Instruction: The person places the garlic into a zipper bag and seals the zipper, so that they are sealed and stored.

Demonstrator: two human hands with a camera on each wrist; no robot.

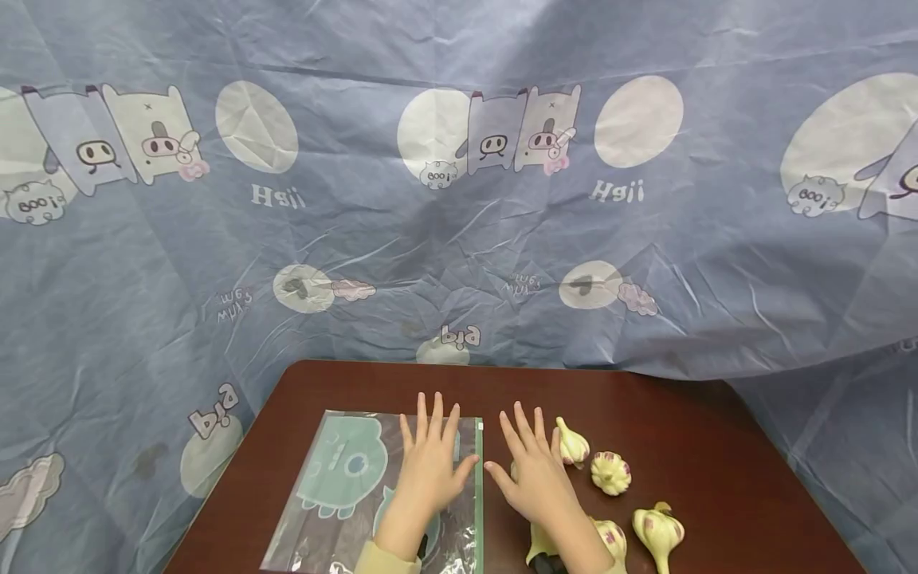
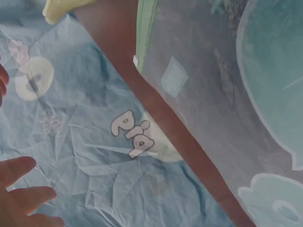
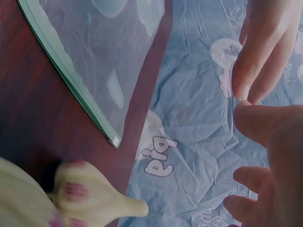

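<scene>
A transparent zip bag (image 1: 358,494) with teal cartoon prints is laid flat on the left part of the desk (image 1: 373,387). Its green zip strip (image 1: 479,494) is set along the right edge; the mouth is judged to have been turned that way so that it faces the garlic. No bulb is seen inside the bag.

The left hand (image 1: 430,458) is held over the bag's right part, palm down, fingers spread. Its grip is fully extended and nothing is held; in the left wrist view the fingertips are seen apart from the bag.

The right hand (image 1: 532,474) is held just beyond the zip strip, over the near garlic, in a matching pose. Its grip is likewise spread and no object is held. A neutral, ready posture is inferred.

Garlic bulbs (image 1: 658,532) are scattered on the right half of the desk, at least five being counted, presumably kept there within reach of the right hand.

Surroundings: a blue cartoon-printed cloth (image 1: 344,223) is hung behind and at both sides. Parts of the bag are covered by the left forearm. Some bulbs are partly hidden by the right hand and forearm, and one by a dark object (image 1: 547,564) at the wrist, which cannot be identified.
</scene>
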